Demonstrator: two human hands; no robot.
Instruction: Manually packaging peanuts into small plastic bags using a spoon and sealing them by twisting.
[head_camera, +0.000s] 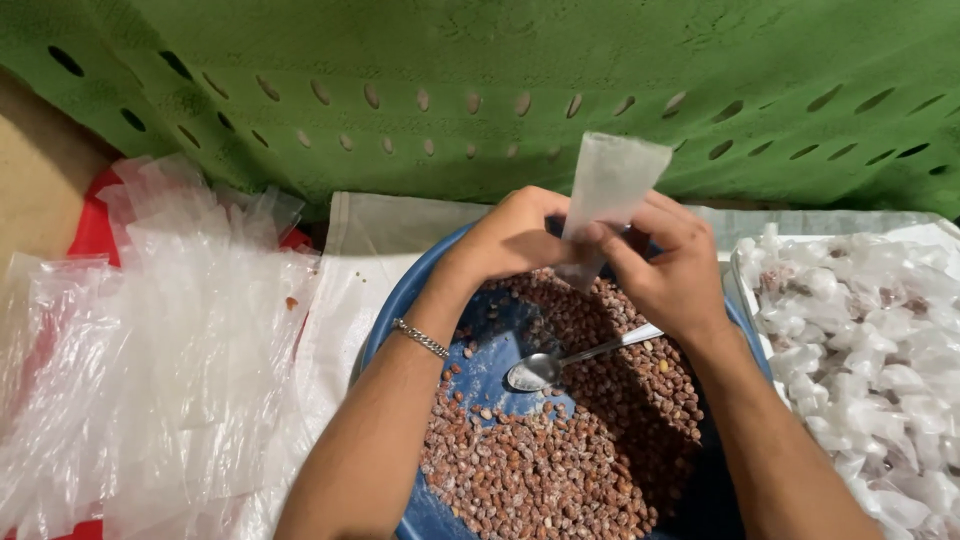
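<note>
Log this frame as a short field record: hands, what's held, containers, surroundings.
left hand: pinches the lower part of a small clear plastic bag
right hand: grips the same bag from the other side
bag state: upright, looks empty
below hands: blue basin of reddish-brown coated nuts
in basin: metal spoon lying on the nuts, bowl dusted white
person's left: pile of empty clear bags
person's right: tray of filled tied packets
backdrop: green perforated crate

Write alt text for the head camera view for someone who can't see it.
Two bare hands, left hand and right hand, hold a small clear plastic bag above a round blue basin of reddish-brown coated nuts holding a metal spoon.
</note>
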